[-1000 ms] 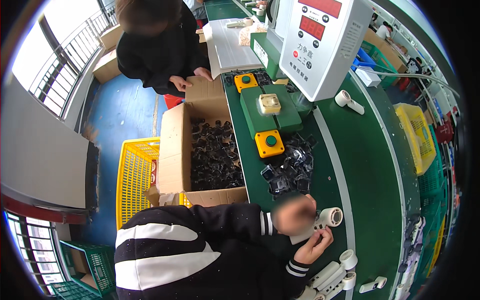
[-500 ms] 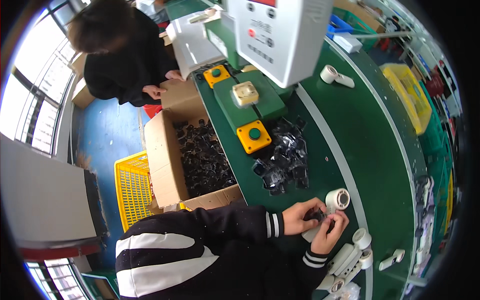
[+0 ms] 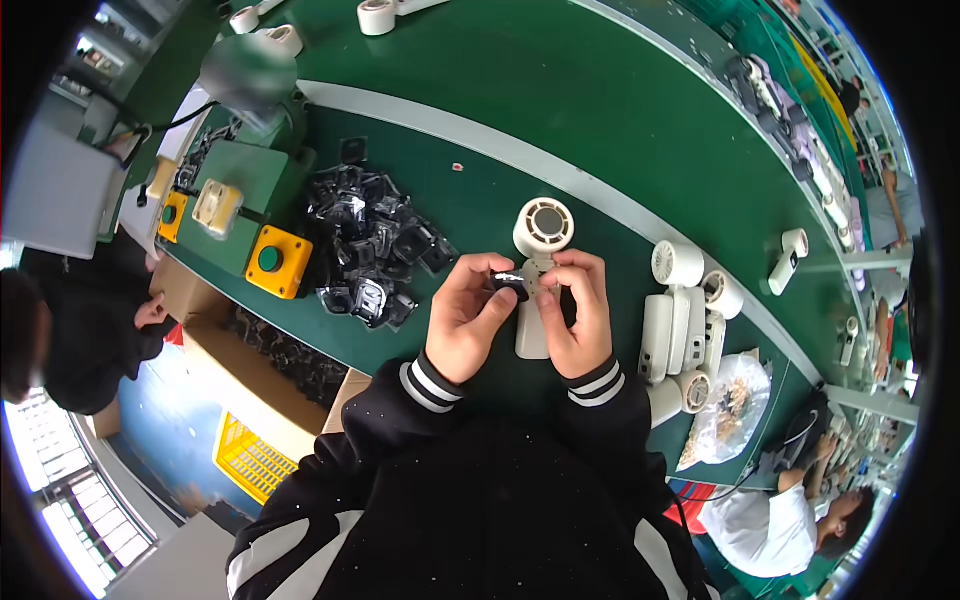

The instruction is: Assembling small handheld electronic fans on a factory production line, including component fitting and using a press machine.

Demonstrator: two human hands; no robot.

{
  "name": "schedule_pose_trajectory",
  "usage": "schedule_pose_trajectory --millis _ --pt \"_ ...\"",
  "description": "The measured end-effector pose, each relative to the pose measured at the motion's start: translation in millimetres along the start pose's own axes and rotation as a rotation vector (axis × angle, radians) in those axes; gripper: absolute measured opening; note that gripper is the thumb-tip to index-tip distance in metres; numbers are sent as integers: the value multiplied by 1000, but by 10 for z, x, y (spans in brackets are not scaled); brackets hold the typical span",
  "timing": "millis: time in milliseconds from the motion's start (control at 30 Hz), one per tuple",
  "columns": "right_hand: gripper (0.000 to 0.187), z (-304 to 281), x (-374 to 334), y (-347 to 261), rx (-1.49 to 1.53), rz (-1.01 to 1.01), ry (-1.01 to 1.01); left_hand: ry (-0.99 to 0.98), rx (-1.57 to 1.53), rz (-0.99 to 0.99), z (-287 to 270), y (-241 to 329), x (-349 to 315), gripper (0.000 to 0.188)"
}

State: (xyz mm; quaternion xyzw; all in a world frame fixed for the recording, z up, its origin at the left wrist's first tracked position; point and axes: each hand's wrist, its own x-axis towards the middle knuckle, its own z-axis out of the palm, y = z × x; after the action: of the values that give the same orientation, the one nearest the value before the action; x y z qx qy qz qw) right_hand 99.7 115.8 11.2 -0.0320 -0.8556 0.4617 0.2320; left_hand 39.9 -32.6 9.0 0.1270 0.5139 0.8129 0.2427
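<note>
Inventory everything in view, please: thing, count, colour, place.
nearest fan: 1, white, between hands
small part: 1, black, left fingertips
wrapped parts: many, black, piled left
fan cluster: at least 4, white, right
other fans: several, white, top left, far right
bag: 1, transparent, beside cluster
button boxes: 2, yellow, left
worktable: 1, green, centre
carton: 1, brown, lower left
basket: 1, yellow, below carton
co-workers: at least 2, left and right
background items: too small to count
left hand: 1, striped cuff, centre
right hand: 1, striped cuff, centre

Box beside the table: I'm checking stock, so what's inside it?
The box holds many small black parts. The table hides some of the inside, and whatever lies under the top layer cannot be seen.
</note>
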Motion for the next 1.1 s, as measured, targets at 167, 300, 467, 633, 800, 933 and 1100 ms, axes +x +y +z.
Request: schedule_pose_trajectory --millis 167,300,467,633,800,933,1100 --pt "13 18 -29 40 149 84 27 -5 117 51 19 29 19 30" --pt "16 4 -35 34 181 91 42 11 174 103 48 10 60 30" --pt "28 -54 -15 -15 51 7 190 13 423 134 114 103 98 33" --pt "12 -27 -43 8 156 112 182 -30 570 183 110 87 133 38" --pt "10 3 -52 74 210 138 172 -90 818 239 138 103 177 36" --pt "9 26 -20 81 136 148 193 51 850 332 112 101 202 34" --pt "12 21 -1 11 139 219 183 -11 1205 279 29 133 226 25"
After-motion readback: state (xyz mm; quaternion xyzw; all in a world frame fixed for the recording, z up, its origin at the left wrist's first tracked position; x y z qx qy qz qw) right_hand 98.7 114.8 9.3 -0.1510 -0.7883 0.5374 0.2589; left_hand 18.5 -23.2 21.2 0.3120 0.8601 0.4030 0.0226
